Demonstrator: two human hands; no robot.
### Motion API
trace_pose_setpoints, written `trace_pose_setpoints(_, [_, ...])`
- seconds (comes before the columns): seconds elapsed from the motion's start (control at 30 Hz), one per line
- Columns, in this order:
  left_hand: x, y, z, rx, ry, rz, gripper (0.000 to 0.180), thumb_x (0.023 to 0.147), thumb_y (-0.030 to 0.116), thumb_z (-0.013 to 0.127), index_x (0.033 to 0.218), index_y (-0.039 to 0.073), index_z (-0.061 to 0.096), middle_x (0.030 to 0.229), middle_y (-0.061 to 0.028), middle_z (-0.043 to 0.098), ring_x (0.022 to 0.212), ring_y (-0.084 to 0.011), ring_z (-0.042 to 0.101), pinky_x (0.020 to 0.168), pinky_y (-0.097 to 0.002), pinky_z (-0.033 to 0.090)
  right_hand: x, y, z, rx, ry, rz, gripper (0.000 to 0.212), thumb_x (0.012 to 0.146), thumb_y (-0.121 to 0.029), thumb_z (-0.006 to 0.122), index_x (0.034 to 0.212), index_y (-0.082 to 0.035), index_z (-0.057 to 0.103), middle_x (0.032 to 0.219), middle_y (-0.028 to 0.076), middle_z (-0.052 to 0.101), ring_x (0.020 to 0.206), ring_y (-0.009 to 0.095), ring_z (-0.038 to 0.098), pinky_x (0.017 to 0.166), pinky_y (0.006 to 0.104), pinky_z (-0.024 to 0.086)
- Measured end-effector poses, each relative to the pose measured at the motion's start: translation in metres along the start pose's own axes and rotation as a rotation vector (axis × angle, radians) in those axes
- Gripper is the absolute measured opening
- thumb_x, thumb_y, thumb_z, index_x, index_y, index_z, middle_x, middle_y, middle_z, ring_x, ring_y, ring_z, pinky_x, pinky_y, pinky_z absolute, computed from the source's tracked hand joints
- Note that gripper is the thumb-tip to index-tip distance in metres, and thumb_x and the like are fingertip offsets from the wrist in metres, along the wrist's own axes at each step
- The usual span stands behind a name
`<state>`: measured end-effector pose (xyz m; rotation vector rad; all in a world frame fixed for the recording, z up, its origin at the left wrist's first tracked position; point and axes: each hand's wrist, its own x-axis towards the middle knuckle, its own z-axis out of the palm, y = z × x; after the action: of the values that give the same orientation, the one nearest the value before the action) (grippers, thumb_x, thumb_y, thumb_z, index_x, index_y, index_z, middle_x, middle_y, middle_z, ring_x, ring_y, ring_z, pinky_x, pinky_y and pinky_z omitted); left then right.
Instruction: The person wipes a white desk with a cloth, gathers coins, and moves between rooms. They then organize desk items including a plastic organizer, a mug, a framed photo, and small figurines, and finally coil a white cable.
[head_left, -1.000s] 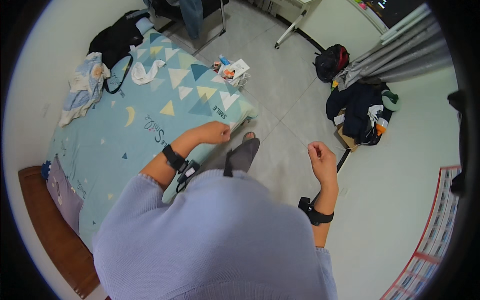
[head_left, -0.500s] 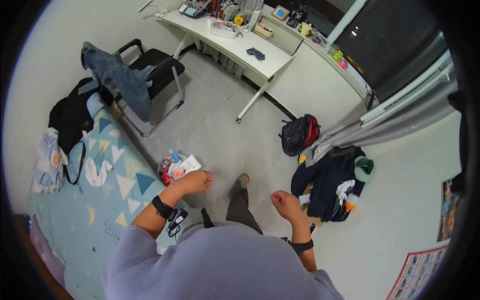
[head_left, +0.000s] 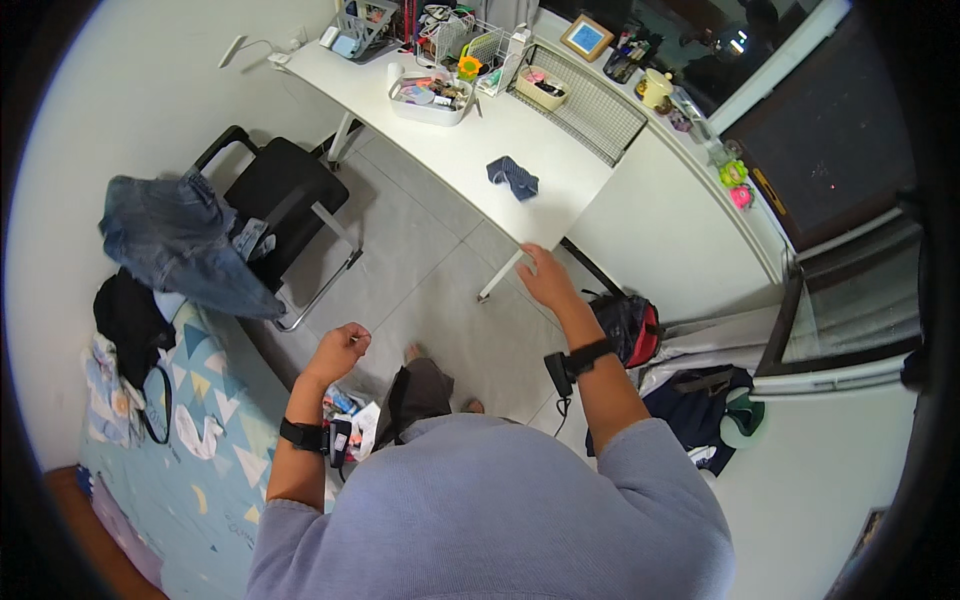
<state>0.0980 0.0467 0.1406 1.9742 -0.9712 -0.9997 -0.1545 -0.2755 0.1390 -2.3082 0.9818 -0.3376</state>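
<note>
My right hand (head_left: pixel 546 277) reaches forward to the near right corner of the white desk (head_left: pixel 575 205), its fingers stretched out and holding nothing. On the desk just beyond it lies a small crumpled dark blue striped cloth (head_left: pixel 513 178). Whether the fingertips touch the desk edge, I cannot tell. My left hand (head_left: pixel 338 354) hangs over the grey floor beside the bed, fingers loosely curled with a gap at the thumb and nothing visible in them. Black straps with small devices circle both forearms.
A black chair (head_left: pixel 290 190) with blue jeans (head_left: pixel 185 240) over it stands left. The patterned bed (head_left: pixel 235 400) holds a white cloth (head_left: pixel 198 433) and dark clothes. A white basket (head_left: pixel 432 112) sits on the desk. Right are a backpack (head_left: pixel 628 325) and piled clothes (head_left: pixel 685 405).
I have moved forward, so the desk and chair are nearer. My right arm has stretched forward and its fingers have straightened. The left hand has shifted left and its fingers have loosened.
</note>
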Motion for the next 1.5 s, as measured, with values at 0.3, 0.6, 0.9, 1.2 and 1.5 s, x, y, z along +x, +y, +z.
trace_pose_setpoints(0.3, [0.274,0.067,-0.064,0.160,-0.071,0.162,0.014,0.083,0.012,0.058,0.090,0.000,0.061,0.077,-0.0142,0.064,0.068,-0.0233,0.062,0.064,-0.0317,0.048,0.222,0.051,0.044,-0.231,0.086,0.442,0.059,0.088,-0.038,0.053,0.140,-0.022,0.031,0.146,0.023,0.018,0.133,0.042,0.020,0.102,0.0517,0.030])
trace_pose_setpoints(0.6, [0.456,0.131,-0.062,0.313,-0.320,0.293,0.018,0.086,0.017,0.056,0.088,0.000,0.060,0.078,-0.0164,0.063,0.071,-0.0281,0.061,0.065,-0.0354,0.048,0.300,0.089,0.072,-0.334,0.003,0.254,0.045,0.087,-0.007,0.055,0.129,-0.014,0.043,0.133,0.018,0.040,0.123,0.036,0.038,0.098,0.0509,0.035])
trace_pose_setpoints(0.9, [0.508,0.142,-0.064,-0.490,-0.094,-0.555,0.035,0.087,0.029,0.057,0.100,-0.003,0.055,0.091,-0.0145,0.063,0.076,-0.0216,0.062,0.067,-0.0322,0.052,0.444,0.112,0.044,-0.350,0.267,0.172,0.058,0.085,-0.040,0.054,0.129,-0.004,0.044,0.138,0.022,0.035,0.128,0.040,0.030,0.104,0.0528,0.024])
trace_pose_setpoints(1.2, [0.550,0.096,-0.082,-0.991,0.040,-0.682,0.030,0.082,0.021,0.049,0.102,-0.001,0.047,0.100,-0.0240,0.057,0.082,-0.0378,0.061,0.074,-0.0433,0.054,0.325,0.049,0.091,-0.329,-0.203,-0.202,0.060,0.078,-0.024,0.058,0.132,-0.006,0.042,0.143,0.012,0.032,0.132,0.029,0.028,0.107,0.0472,0.021])
trace_pose_setpoints(1.5, [0.565,0.096,-0.096,-1.165,-0.131,-0.721,0.044,0.088,0.040,0.051,0.114,0.005,0.052,0.101,-0.0139,0.059,0.091,-0.0273,0.060,0.075,-0.0415,0.053,0.370,0.062,0.058,-0.168,0.034,-0.014,0.031,0.086,-0.013,0.049,0.116,-0.013,0.055,0.128,0.011,0.046,0.116,0.029,0.043,0.094,0.0451,0.039])
